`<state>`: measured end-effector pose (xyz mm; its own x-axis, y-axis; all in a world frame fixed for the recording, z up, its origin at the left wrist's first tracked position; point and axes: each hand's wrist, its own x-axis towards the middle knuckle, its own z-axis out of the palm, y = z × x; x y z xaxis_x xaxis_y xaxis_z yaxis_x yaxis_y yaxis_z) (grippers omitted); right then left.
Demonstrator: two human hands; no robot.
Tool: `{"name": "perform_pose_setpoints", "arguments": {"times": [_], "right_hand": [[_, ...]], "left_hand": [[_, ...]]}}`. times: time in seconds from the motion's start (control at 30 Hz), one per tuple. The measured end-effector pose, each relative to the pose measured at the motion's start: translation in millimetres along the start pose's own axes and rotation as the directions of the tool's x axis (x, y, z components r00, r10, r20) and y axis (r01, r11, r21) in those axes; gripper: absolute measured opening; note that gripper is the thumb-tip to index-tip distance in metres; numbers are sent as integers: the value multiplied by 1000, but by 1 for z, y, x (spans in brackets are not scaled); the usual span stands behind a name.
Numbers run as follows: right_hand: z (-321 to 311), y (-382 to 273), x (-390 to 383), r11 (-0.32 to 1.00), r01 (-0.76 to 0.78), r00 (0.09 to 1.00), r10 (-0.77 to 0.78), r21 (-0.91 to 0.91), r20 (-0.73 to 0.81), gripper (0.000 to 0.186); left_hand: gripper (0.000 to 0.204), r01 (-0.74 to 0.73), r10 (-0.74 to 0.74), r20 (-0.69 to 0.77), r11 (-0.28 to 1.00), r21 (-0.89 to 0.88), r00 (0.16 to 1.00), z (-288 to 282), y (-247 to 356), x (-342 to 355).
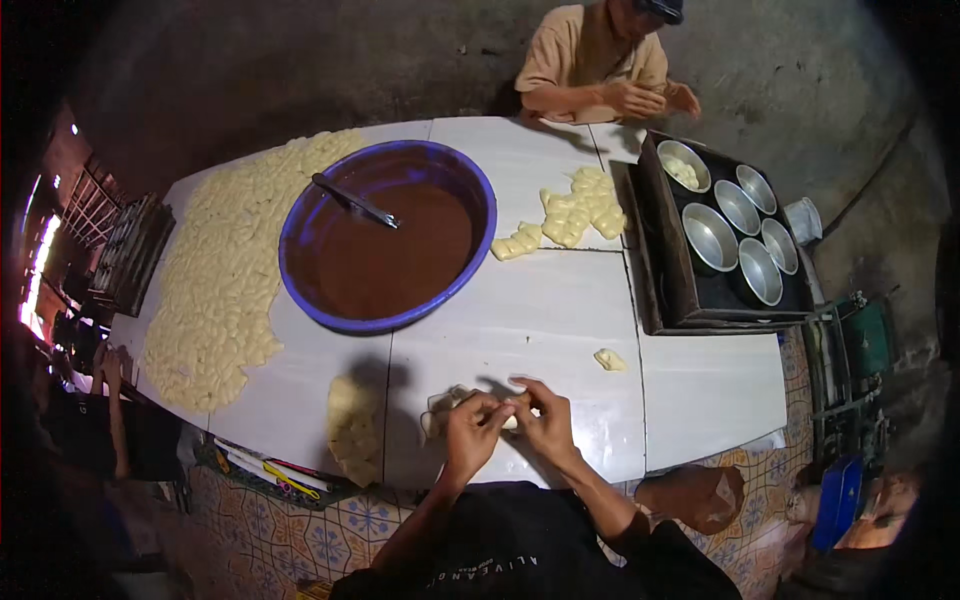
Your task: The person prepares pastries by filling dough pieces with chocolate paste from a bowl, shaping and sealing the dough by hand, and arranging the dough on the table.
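Near the front edge of the white table, my left hand (pixel 476 432) and my right hand (pixel 546 424) meet at the fingertips. Both are closed, pinching a small piece of dough (pixel 511 422) that the fingers mostly hide. Just behind and left of them, several dough pieces (pixel 437 412) lie in a small group, partly covered by my left hand. A flattish patch of dough (pixel 352 430) sits further left, in shadow. One single dough lump (pixel 609 359) rests apart, to the right beyond my right hand.
A purple tub (pixel 487 215) of brown paste, with a metal-tipped tool (pixel 355 200) across its rim, stands mid-table. Dough pieces (pixel 215 270) cover the left side; more dough (pixel 585 207) lies far right. A dark tray (pixel 650 240) holds round tins. Opposite, a person (pixel 595 65) works.
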<state>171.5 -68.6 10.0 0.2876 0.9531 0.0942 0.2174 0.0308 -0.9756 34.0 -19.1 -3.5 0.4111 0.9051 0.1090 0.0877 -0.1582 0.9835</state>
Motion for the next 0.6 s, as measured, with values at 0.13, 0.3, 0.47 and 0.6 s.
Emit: {"name": "perform_pose_setpoints", "arguments": {"times": [0.13, 0.3, 0.47, 0.6], "right_hand": [[-17, 22, 0, 926, -317, 913, 239, 207, 331, 47], [-21, 30, 19, 954, -267, 898, 195, 135, 394, 40], [-29, 90, 43, 942, -333, 907, 307, 45, 289, 31], [-31, 101, 35, 991, -75, 983, 92, -108, 160, 39]], "left_hand": [[17, 61, -44, 55, 938, -342, 998, 4, 16, -5], [42, -161, 162, 4, 980, -118, 987, -31, -9, -11], [29, 34, -51, -78, 978, -205, 996, -33, -1, -1], [20, 54, -63, -52, 984, -168, 997, -31, -16, -6]]}}
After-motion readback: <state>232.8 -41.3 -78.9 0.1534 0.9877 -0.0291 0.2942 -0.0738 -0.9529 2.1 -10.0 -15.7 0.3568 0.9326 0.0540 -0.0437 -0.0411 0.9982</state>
